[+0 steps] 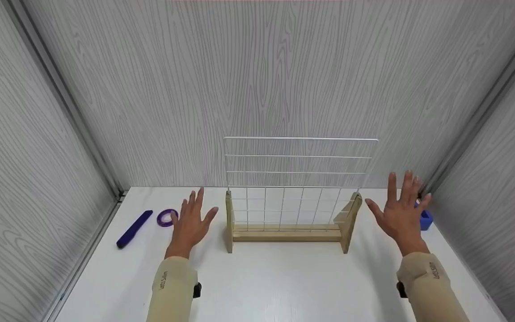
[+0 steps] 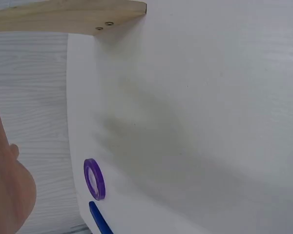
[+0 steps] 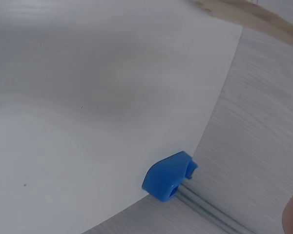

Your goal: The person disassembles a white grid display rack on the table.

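My left hand [image 1: 189, 226] is held over the left part of the table, fingers straight and thumb spread out, with nothing in it. On the other side my right hand [image 1: 401, 219] is raised with its fingers spread, also holding nothing. Between them stands a white wire grid [image 1: 302, 138] set upright in a wooden stand [image 1: 286, 235]. Nearest the left hand is a purple ring [image 1: 159, 218], shaped like a roll of tape. A blue hollow plastic piece [image 3: 165, 178] lies beyond the right hand, which partly hides it in the head view.
A long dark blue-purple stick [image 1: 133, 230] lies left of the ring, slanting toward the back. The white table [image 1: 284, 286] is bounded by grey wood-grain panels [image 1: 257, 80] at the back and both sides.
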Demonstrator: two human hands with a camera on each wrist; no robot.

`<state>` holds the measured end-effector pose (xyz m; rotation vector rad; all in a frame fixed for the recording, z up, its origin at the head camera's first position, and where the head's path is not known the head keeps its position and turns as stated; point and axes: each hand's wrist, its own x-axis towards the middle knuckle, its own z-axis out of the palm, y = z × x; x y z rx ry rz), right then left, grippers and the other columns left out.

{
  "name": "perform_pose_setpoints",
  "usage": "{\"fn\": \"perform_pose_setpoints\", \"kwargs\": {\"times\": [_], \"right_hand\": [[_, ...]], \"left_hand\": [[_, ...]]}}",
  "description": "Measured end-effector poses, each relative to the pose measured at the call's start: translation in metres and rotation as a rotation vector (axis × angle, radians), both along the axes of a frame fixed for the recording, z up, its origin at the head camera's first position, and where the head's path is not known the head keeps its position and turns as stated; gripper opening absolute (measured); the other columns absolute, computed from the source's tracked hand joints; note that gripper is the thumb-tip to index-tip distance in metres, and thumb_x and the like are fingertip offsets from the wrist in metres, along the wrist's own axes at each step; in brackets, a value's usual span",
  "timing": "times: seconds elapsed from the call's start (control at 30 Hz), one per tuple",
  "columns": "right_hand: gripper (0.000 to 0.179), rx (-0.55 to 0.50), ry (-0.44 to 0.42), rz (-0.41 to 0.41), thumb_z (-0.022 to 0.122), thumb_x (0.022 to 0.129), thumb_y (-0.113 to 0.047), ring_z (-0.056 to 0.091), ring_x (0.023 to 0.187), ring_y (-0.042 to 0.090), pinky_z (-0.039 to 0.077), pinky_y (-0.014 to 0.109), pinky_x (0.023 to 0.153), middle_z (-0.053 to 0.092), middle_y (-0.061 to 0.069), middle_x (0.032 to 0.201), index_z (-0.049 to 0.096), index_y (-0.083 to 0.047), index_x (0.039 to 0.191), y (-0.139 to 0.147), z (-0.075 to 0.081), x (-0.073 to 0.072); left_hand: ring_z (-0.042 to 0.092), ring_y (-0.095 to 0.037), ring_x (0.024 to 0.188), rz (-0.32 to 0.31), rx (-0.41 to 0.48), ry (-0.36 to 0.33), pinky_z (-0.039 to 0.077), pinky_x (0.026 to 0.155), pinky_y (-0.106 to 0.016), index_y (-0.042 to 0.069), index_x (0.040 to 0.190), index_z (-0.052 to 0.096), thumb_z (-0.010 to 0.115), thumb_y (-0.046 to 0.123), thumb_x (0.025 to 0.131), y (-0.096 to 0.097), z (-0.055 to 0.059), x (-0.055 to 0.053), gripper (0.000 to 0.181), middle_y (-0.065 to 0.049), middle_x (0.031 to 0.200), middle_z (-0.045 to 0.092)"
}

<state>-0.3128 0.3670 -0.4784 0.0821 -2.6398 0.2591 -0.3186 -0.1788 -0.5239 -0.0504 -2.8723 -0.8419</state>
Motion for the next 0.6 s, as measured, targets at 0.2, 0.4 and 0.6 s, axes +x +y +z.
{"fn": "perform_pose_setpoints", "kwargs": {"times": [0.2,0.4,0.6], "right_hand": [[0.1,0.097,0.249,0.044,0.041,0.094,-0.077,-0.009,0.156,0.048,-0.005,0.083,0.111,-0.018,0.015,0.17,-0.014,-0.028,0.163,-0.026,-0.012,-0.008],[0.102,0.164,0.435,0.085,0.039,0.092,-0.081,-0.005,0.157,0.045,-0.001,0.083,0.112,-0.016,0.012,0.171,-0.012,-0.029,0.163,-0.055,-0.016,-0.019],[0.11,0.181,0.499,0.146,0.052,0.087,-0.08,-0.008,0.158,0.041,0.001,0.084,0.111,-0.016,0.011,0.171,-0.01,-0.03,0.163,-0.083,-0.015,-0.027]], "left_hand": [[0.014,-0.04,0.157,-0.077,0.131,0.034,0.007,0.121,-0.07,0.025,0.165,0.006,0.053,0.066,0.096,0.016,0.001,-0.007,0.093,-0.013,0.172,0.01],[0.017,-0.037,0.157,-0.079,0.29,0.056,0.019,0.125,-0.058,0.025,0.165,0.01,0.061,0.056,0.096,0.023,0.003,-0.011,0.092,-0.009,0.172,0.014],[0.019,-0.038,0.156,-0.073,0.373,0.023,0.019,0.126,-0.057,0.026,0.165,0.01,0.056,0.058,0.098,0.031,0.007,-0.014,0.087,-0.01,0.171,0.015]]}}
